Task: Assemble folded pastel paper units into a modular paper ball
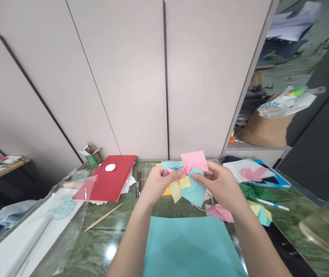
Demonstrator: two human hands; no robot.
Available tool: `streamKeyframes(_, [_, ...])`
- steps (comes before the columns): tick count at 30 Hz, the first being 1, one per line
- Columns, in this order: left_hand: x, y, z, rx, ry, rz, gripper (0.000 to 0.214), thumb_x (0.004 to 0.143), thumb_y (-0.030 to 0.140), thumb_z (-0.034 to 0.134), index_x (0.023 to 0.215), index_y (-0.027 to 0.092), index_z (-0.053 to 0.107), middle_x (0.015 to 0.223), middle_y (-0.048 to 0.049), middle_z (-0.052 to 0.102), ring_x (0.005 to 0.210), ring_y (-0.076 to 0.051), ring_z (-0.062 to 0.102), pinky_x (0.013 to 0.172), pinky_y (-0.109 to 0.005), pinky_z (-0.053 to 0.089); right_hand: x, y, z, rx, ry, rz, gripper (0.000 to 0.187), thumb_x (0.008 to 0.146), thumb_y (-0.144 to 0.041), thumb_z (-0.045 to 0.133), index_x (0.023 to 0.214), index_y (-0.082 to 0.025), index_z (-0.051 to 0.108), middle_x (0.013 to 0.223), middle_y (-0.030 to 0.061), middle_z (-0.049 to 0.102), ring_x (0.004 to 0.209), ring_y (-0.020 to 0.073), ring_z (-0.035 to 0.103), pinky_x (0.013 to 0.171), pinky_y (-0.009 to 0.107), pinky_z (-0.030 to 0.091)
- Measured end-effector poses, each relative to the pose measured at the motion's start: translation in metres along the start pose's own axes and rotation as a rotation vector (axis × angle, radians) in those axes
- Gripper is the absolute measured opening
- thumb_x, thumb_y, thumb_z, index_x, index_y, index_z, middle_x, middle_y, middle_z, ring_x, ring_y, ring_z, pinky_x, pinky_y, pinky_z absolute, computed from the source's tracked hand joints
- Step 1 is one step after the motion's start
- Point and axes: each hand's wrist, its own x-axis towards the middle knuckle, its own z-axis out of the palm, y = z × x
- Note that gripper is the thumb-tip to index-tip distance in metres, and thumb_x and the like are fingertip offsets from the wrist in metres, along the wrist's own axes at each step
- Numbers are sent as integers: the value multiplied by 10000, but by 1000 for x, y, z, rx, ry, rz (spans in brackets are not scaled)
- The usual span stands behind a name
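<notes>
Between my two hands is a paper flower (191, 188) made of pink, light blue and yellow pieces, held up above the table. My left hand (161, 182) pinches its left side, thumb on top near the pink and yellow middle. On the other side, my right hand (220, 182) grips a light blue piece with its thumb, fingers curled behind. A sheet of turquoise paper (193, 246) lies on the table beneath my forearms. Behind the flower, partly hidden, is a clear ring-shaped object (208, 204), with folded pink paper (220, 213) beside it.
Left on the green marbled table (95, 240) are a red folder (115, 184) with a white oval item (110, 167), pens (139, 182), a wooden stick (103, 217) and a plastic sleeve (51, 219). Right are green paper (258, 192), a white pen (274, 204) and a glass jar (327, 227).
</notes>
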Motion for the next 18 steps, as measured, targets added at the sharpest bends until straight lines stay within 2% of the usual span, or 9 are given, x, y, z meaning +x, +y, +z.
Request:
streamKeyframes(4, [5,-4,0,-194,-64,8,233,750,373,629,733,141,625,667,-21,588,593,-114,531,564,-225,401,-3,-5,-1,47,33,56,305,702,-312,678,964,-161,642,833,77,729,761,252,686,607,340,556])
streamKeyframes(7, [4,-3,1,-145,-26,58,211,752,345,631,837,151,623,715,-22,606,620,-126,546,581,-236,422,-3,-7,-2,40,35,66,320,697,-321,684,967,-156,640,814,73,726,742,247,683,591,323,548])
streamKeyframes(12, [-1,1,4,-15,2,120,206,762,341,622,864,162,620,748,-20,621,665,-133,556,605,-242,429,-1,-4,-4,-35,39,26,263,738,-348,645,927,-166,627,763,41,703,666,195,641,557,283,507])
streamKeyframes(15, [-2,3,3,-76,-33,106,260,752,328,635,970,189,604,808,-27,640,681,-135,570,587,-233,425,-1,-4,-6,-31,74,-2,245,759,-362,624,922,-180,610,719,10,675,599,149,586,511,241,461])
streamKeyframes(18, [-1,4,2,-189,-42,95,390,745,299,649,1111,215,545,948,-57,649,732,-153,601,603,-247,446,-1,-5,-9,-44,132,-20,202,796,-385,577,825,-186,593,587,-31,586,498,100,488,436,196,378])
